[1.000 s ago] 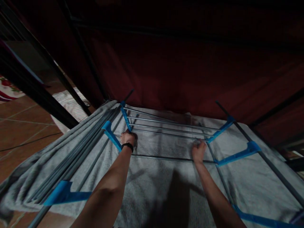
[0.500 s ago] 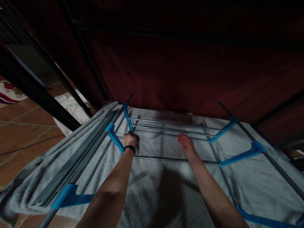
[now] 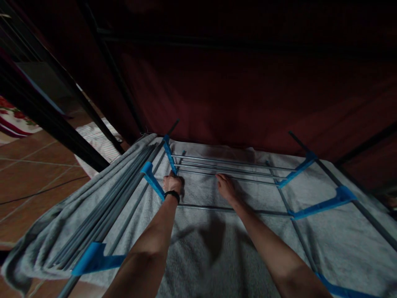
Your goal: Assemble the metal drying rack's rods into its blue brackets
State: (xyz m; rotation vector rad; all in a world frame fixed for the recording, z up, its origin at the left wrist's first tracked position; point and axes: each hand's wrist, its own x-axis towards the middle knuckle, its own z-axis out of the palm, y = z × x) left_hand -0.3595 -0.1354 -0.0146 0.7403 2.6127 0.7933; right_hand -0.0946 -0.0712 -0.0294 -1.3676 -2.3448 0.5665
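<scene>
A rack frame of grey metal tubes and blue plastic brackets lies on a grey towel-like cloth [image 3: 198,248]. My left hand [image 3: 173,185], with a black band at its wrist, is closed at the lower end of a blue bracket [image 3: 169,154] on the frame's left side; its fingertips are hidden. My right hand [image 3: 226,187] has its fingers curled at the nearest of several thin metal rods [image 3: 248,179], which span between the left bracket and a right blue bracket [image 3: 298,169]. Closer to me, another crossbar [image 3: 204,208] passes beneath my right forearm.
Several loose grey tubes [image 3: 108,203] lie side by side along the cloth's left part. A dark red fabric panel [image 3: 223,95] rises behind, with black metal posts [image 3: 71,138] at left. Tiled floor [image 3: 37,174], a striped cloth [image 3: 101,138] and a dark cable [image 3: 46,191] show at left.
My right hand has moved left along the rods, and its fingers have gone from stretched out to curled at the nearest rod. My left hand stays at the same bracket.
</scene>
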